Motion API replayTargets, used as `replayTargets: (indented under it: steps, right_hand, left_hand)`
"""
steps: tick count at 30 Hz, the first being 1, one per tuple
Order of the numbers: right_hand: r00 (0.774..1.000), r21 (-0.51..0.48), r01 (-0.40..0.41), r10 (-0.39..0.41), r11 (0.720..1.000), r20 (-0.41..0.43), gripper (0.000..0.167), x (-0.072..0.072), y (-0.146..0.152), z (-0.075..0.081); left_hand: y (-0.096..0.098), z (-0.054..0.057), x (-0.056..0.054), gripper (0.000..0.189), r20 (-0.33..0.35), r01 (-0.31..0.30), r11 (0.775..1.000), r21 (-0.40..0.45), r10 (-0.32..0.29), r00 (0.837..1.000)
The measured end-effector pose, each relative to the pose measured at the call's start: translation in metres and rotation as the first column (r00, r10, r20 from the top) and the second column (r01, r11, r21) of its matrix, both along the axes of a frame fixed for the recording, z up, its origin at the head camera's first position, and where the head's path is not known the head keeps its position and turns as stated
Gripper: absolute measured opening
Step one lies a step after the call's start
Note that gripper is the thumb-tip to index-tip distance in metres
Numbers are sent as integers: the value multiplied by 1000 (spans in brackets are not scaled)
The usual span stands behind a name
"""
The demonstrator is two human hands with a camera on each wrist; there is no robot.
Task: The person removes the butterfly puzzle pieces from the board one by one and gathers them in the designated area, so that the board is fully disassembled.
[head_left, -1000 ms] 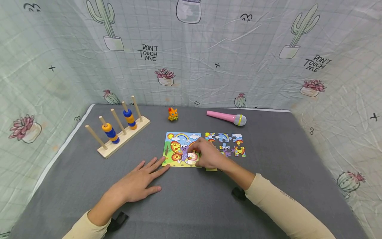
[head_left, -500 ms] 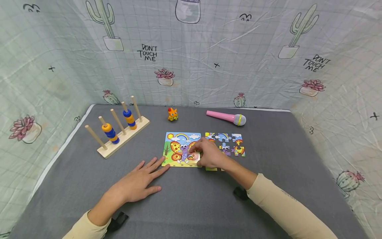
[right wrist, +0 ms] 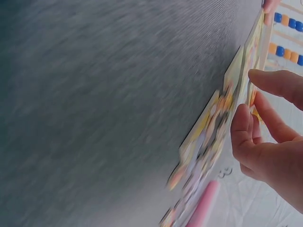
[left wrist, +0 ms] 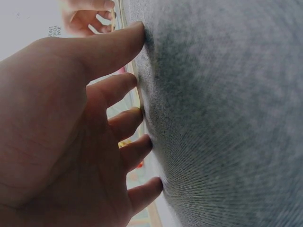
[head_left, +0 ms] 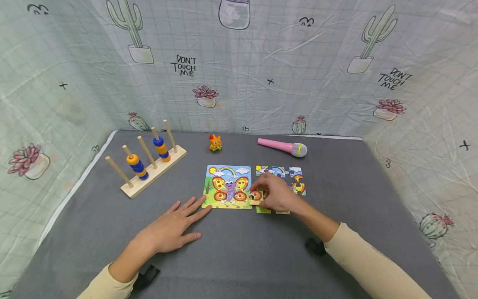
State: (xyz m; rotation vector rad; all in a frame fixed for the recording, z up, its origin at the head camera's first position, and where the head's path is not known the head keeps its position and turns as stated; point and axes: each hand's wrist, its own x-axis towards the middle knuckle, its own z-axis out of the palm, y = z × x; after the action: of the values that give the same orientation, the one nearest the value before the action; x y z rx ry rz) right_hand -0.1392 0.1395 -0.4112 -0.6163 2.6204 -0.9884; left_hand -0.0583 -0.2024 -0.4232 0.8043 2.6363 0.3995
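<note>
My left hand lies with spread, straight fingers on the table, two fingertips resting on the lower left corner of a butterfly picture board. Between thumb and fingers, my right hand pinches a jigsaw piece with a red-orange round wing pattern. That piece is at the board's right edge, over the other jigsaw pieces. Several of these lie in loose rows right of the board, partly covered by the right hand. In the right wrist view, the thumb and fingers hold the piece edge-on.
A wooden peg stand with blue and orange rings stands at the left. An orange toy figure and a pink microphone are toward the back. Behind the grey table hangs a cactus-print cloth.
My right hand has moved right from over the board's lower right part, carrying the jigsaw piece with it. The whole butterfly picture now shows. The left hand has stayed in place.
</note>
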Motion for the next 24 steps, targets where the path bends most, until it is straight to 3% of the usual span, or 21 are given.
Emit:
replayTargets:
  steps: [24]
  right_hand:
    - [991, -85, 115, -108, 990, 84, 48, 19, 75, -1]
  left_hand:
    - [2, 3, 1, 73, 16, -5, 1000, -4, 5, 1000]
